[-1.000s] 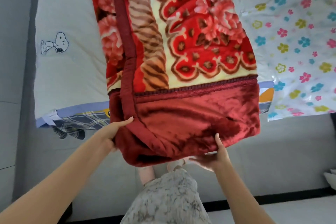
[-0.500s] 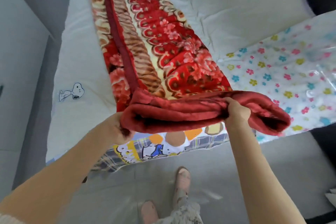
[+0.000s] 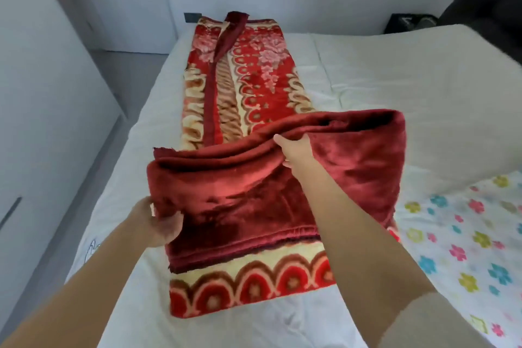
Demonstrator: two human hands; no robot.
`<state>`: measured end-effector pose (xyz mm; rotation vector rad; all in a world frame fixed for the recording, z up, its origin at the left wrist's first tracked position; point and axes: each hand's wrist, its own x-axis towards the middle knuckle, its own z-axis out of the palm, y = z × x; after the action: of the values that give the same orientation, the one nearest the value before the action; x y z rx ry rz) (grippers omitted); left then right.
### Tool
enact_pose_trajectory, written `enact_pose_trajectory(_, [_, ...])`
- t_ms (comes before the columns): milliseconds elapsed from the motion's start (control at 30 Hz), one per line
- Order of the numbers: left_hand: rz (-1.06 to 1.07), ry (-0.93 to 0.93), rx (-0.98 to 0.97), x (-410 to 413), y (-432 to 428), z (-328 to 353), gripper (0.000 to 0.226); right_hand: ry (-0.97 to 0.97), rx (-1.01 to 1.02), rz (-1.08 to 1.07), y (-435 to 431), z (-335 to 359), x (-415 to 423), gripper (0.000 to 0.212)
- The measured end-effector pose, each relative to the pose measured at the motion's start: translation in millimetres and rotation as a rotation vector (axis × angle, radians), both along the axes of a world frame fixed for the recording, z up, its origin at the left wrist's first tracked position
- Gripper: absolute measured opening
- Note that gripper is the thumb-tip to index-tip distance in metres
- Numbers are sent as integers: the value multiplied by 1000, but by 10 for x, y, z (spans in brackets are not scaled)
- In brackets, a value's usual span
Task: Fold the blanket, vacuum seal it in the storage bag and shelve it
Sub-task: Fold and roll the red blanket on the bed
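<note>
White bedding covers the bed [image 3: 381, 87] where the red floral blanket [image 3: 248, 87] lies in a long strip, its near end lifted and doubled back over itself. My left hand [image 3: 162, 222] grips the left corner of that fold, fingers curled round the plush, while my right hand [image 3: 296, 150] pinches the upper edge. Beside it on the right lies the flower-print storage bag [image 3: 466, 243].
</note>
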<state>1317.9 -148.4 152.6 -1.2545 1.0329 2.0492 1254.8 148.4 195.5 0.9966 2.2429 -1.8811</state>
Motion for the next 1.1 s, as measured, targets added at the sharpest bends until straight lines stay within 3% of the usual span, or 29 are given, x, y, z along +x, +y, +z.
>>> enact_pose_trajectory(100, [-201, 137, -436, -306, 38, -411, 37, -49, 117, 240, 52, -373, -192, 62])
enact_pose_trajectory(267, [-753, 444, -1263, -433, 237, -991, 36, -180, 681, 353, 778, -1133, 168, 38])
enact_pose_trajectory(433, [-1191, 806, -1620, -1110, 396, -1320, 54, -104, 1051, 299, 1437, -1423, 93, 33])
enact_pose_trajectory(500, [-1360, 883, -1689, -1441, 505, -1402, 62, -130, 1128, 263, 1676, -1497, -43, 39])
enact_pose_trajectory(567, [-1446, 909, -1694, -1767, 645, -1464, 68, -228, 1057, 189, 1951, -1573, -180, 50])
enact_pose_trajectory(633, [-1541, 882, -1661, -2044, 798, -1539, 75, -368, 819, 152, 2201, -1682, -282, 66])
enact_pose_trajectory(700, [-1583, 848, -1573, -2238, 890, -1632, 81, -392, 525, 135, 2295, -1813, -296, 79])
enact_pose_trajectory(733, [-1580, 859, -1539, -2295, 908, -1661, 83, -381, 482, 124, 2290, -1904, -259, 80])
enact_pose_trajectory(833, [-1635, 938, -1596, -2369, 929, -1725, 79, -351, 650, 68, 2256, -2119, -122, 55])
enact_pose_trajectory(933, [-1570, 1156, -1768, -2191, 1003, -1723, 66, -260, 764, -52, 2283, -2083, -80, 37])
enact_pose_trajectory(1033, [-1513, 1090, -1757, -2018, 1054, -1601, 74, -180, 771, -145, 2314, -1909, -85, 35])
enact_pose_trajectory(1100, [-1420, 989, -1634, -2082, 1034, -1465, 64, -147, 775, -193, 2310, -1775, -50, 36])
